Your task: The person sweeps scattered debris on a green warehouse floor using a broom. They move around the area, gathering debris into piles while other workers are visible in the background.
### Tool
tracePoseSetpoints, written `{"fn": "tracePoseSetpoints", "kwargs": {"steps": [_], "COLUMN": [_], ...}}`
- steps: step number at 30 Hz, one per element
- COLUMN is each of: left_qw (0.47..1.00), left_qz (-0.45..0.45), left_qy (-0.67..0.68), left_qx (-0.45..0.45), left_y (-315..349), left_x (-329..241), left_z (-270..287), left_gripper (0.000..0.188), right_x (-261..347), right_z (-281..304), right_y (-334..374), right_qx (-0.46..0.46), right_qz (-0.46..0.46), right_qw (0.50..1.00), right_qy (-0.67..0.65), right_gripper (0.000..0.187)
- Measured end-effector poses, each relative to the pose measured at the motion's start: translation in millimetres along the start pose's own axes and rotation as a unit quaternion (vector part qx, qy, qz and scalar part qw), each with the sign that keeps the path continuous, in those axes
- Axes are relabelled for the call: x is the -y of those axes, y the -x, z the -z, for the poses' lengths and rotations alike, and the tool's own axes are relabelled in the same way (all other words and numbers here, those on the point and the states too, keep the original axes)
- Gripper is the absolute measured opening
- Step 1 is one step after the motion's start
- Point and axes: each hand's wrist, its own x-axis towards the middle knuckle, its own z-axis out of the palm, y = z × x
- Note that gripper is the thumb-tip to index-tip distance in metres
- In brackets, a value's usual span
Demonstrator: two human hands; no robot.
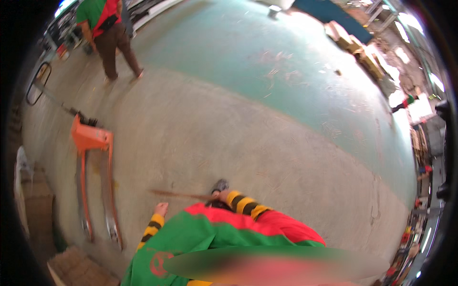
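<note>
My right hand (223,194), in a yellow and black striped sleeve, is closed round one end of a thin brown strip (179,194), likely wood. The strip points left across my front, above the floor, and is slightly blurred. My left hand (162,208) hangs apart from it on the left, fingers curled, with nothing seen in them. Below my right hand one dark shoe (220,185) of mine shows on the floor.
An orange pallet jack (93,138) stands on the left, forks toward me. Cardboard boxes (78,268) sit at lower left. A person (107,35) stands far left; another person (404,103) is far right. Debris (276,57) litters the green floor.
</note>
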Motion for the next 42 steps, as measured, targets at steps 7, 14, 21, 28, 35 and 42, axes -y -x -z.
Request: {"fn": "tracePoseSetpoints", "kwargs": {"steps": [7, 14, 21, 28, 35, 42], "left_qw": [0.95, 0.976, 0.968, 0.975, 0.584, 0.369], "left_qz": [0.057, 0.081, 0.17, -0.176, -0.531, -0.466], "left_qy": [-0.253, -0.173, -0.184, -0.112, 0.107, 0.405], "left_qx": [-0.173, -0.105, -0.01, 0.079, 0.604, 0.695], "left_y": [-7, -25, -114, -243, -53, -32], "left_x": [-21, -68, -133, -415, -787, -900], "left_z": [18, 0, 10, -7, -87, -189], "left_gripper": [0.033, 0.03, 0.031, 0.036, 0.016, 0.019], "right_x": [-202, -279, -256, -145, -77, -146], "right_z": [97, 209, 273, 332, 456, 533], "right_y": [104, 154, 48, 49, -16, -140], "right_qx": [0.013, -0.137, -0.289, -0.356, -0.19, -0.086], "right_qz": [-0.158, -0.383, -0.411, -0.263, -0.146, -0.036], "right_qw": [0.981, 0.873, 0.644, 0.801, 0.906, 0.975], "right_qy": [-0.113, -0.271, -0.577, -0.403, -0.349, -0.2], "right_gripper": [0.066, 0.057, 0.022, 0.032, 0.045, 0.052]}}
